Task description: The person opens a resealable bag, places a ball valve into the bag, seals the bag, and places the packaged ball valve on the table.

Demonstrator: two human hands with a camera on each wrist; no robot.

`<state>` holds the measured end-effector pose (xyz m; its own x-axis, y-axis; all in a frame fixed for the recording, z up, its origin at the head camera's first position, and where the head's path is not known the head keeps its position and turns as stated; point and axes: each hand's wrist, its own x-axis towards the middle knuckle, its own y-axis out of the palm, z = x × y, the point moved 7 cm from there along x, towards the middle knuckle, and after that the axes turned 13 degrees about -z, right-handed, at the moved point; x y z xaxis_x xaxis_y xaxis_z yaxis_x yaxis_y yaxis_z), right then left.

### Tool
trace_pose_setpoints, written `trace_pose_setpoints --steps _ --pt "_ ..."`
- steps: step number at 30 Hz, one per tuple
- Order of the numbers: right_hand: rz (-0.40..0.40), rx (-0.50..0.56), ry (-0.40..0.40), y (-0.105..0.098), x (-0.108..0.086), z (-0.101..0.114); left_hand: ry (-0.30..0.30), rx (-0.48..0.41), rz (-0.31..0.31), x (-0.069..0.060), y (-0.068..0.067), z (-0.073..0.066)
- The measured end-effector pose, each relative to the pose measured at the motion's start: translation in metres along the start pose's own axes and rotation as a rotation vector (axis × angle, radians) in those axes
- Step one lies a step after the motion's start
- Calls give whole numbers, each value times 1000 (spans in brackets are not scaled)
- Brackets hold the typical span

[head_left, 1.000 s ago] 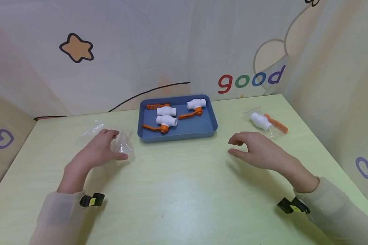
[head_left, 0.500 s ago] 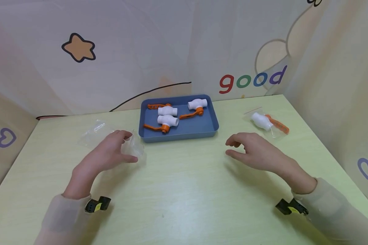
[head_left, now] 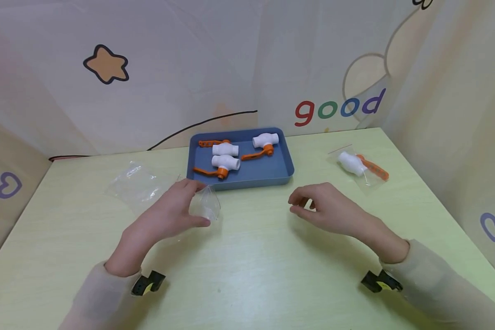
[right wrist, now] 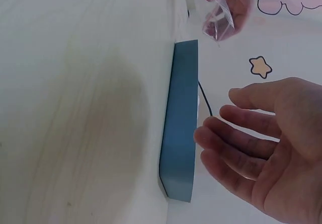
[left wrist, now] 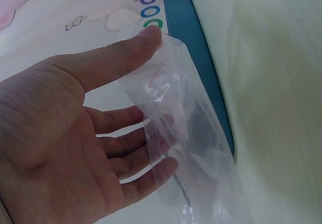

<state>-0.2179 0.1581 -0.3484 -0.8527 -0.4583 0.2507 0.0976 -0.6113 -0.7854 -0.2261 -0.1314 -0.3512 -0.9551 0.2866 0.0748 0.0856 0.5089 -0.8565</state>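
In the head view my left hand (head_left: 171, 213) holds a clear plastic zip bag (head_left: 210, 204) just in front of the tray. The left wrist view shows the thumb at the upper edge of the bag (left wrist: 173, 98) and the fingers spread along its far side. No solid thing shows inside it. My right hand (head_left: 330, 208) hovers over the table with its fingers loosely curved and holds nothing. The blue tray (head_left: 268, 181) carries three white ball valves with orange handles, among them a front valve (head_left: 226, 162).
Another bagged white valve (head_left: 352, 163) with an orange handle lies at the right rear of the table. Clear plastic bags (head_left: 134, 181) lie at the left, beside the tray. A printed cloth (head_left: 214, 59) hangs behind the table.
My left hand has moved right with the bag, from the left pile to the tray's front. My right hand has shifted a little left and toward me, its fingertips closer together.
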Motion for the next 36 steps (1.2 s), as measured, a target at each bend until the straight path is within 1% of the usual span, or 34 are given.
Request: trace_pose_setpoints --steps 5,9,12,15,21,27,30,36 --pt "16 47 -31 10 1 9 41 7 5 -1 10 -18" --pt "33 71 -75 19 2 19 73 9 10 -3 17 -30" --pt "40 86 -103 23 3 26 107 25 5 -6 21 -40" --pt "40 96 -114 26 4 31 136 44 -6 -7 23 -48" --pt "32 124 -67 34 8 36 179 52 -26 -10 27 -63" --pt "17 170 -50 41 12 39 247 44 -36 -14 30 -77" --pt "28 206 -32 43 13 40 280 45 -41 -15 32 -82" --pt "92 319 96 47 15 37 346 48 -73 -18 33 -88"
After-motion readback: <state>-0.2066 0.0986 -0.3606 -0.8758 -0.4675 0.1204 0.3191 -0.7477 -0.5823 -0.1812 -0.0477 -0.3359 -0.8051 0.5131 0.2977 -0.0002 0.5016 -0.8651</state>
